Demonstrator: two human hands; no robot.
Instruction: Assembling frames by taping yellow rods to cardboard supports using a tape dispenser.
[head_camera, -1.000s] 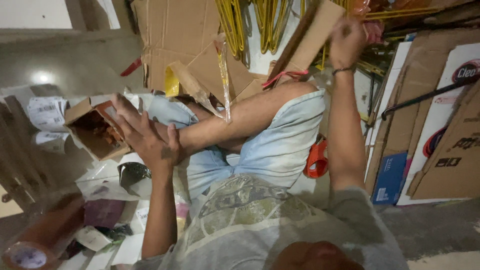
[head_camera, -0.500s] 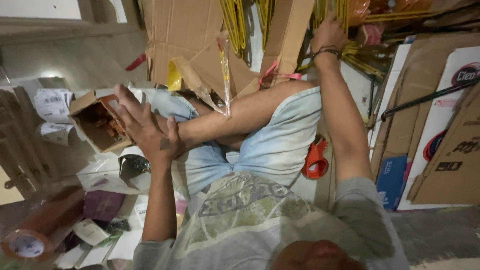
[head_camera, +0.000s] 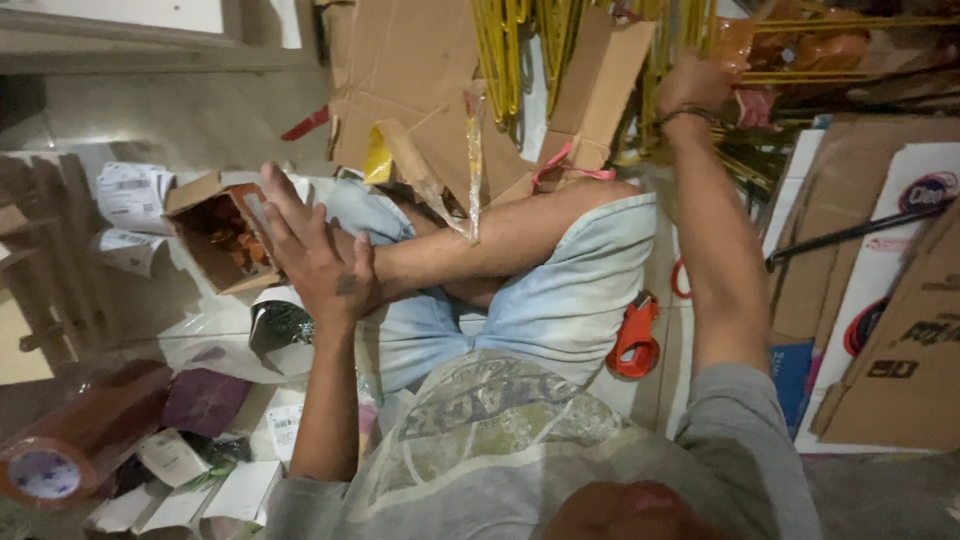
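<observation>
My left hand is held flat with its fingers spread, hovering over my bent knee beside a small open cardboard box with dark orange contents. My right hand, a band on its wrist, reaches far forward. Its fingers are curled into a bundle of thin yellow rods, next to a leaning cardboard piece. What the palm encloses is hidden. A clear plastic sleeve with a yellow strip stands over my crossed legs.
An orange tape dispenser lies on the floor by my right thigh. A brown tape roll, paper labels and packets lie at the left. Flattened cartons are stacked at the right, with more cardboard ahead.
My right hand has pushed from the cardboard piece into the yellow rods. My left hand stays spread near the small box, barely shifted.
</observation>
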